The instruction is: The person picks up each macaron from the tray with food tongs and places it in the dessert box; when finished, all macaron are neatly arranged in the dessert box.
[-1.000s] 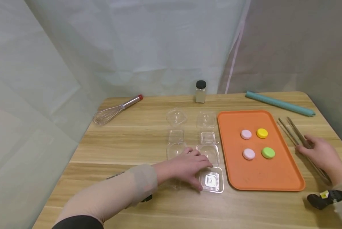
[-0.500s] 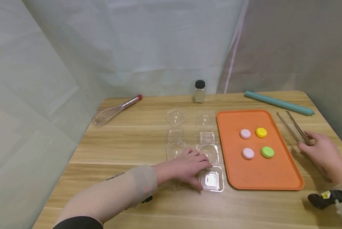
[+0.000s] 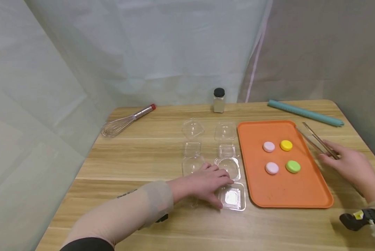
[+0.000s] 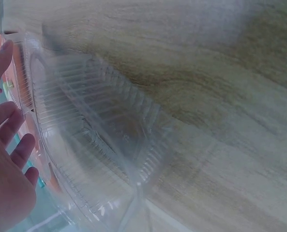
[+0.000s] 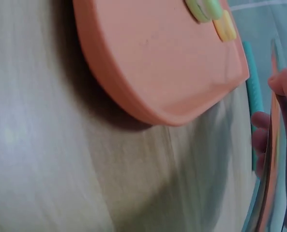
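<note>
My right hand grips metal tongs, thumb and fingers around the arms. The tips point away, one arm over the tray's right rim; in the right wrist view the tongs run along my fingers. The orange tray bears two pink macarons, a yellow macaron and a green macaron. My left hand spreads loosely over the near clear plastic containers, hiding part of them; whether it touches them I cannot tell. The left wrist view shows a ridged container beside my relaxed fingers.
Two more clear containers stand with lids raised farther back. A whisk lies at the back left. A black-capped jar stands at the back edge. A teal rolled item lies behind the tray on the wooden table.
My right hand has lifted the tongs slightly and swung their tips left toward the tray, with the arms spread apart. My left hand has stayed in place.
</note>
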`<state>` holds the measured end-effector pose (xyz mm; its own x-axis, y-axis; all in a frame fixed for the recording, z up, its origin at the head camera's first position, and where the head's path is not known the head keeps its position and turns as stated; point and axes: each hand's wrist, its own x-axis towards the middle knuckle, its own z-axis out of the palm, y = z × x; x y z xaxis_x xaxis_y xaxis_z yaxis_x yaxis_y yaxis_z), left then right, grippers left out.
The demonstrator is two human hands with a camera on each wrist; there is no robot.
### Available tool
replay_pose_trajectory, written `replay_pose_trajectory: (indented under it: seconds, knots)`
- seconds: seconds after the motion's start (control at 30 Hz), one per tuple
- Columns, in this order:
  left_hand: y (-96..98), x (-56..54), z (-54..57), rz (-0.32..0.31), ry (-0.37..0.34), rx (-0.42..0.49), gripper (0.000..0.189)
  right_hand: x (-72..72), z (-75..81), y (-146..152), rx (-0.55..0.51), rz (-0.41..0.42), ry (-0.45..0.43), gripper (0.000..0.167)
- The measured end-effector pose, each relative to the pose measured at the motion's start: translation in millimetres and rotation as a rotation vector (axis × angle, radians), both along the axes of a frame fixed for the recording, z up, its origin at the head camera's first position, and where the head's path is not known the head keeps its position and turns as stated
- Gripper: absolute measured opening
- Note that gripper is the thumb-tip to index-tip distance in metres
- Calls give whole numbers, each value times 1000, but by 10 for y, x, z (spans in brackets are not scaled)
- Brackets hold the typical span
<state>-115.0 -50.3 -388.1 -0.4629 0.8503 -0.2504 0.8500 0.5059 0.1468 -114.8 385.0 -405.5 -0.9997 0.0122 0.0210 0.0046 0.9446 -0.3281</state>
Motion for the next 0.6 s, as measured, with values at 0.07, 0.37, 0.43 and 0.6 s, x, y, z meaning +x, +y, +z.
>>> replay_pose_trajectory:
  seconds: [0.07,0.37,0.43,0.6]
  knots:
    - [-3,2,1,6,-6,-3,82,-20,29,-18,11,21,-1,65]
    - [0,9,-25,3,-10,6,82,-35,55,-80,15,120,40,51]
    - [-4,8,-25,4,-11,5,82,-24,44,-92,21,158,39,54]
    - [-9,-2,-8,5,-22,14,82,4,45,-101,-4,211,29,55]
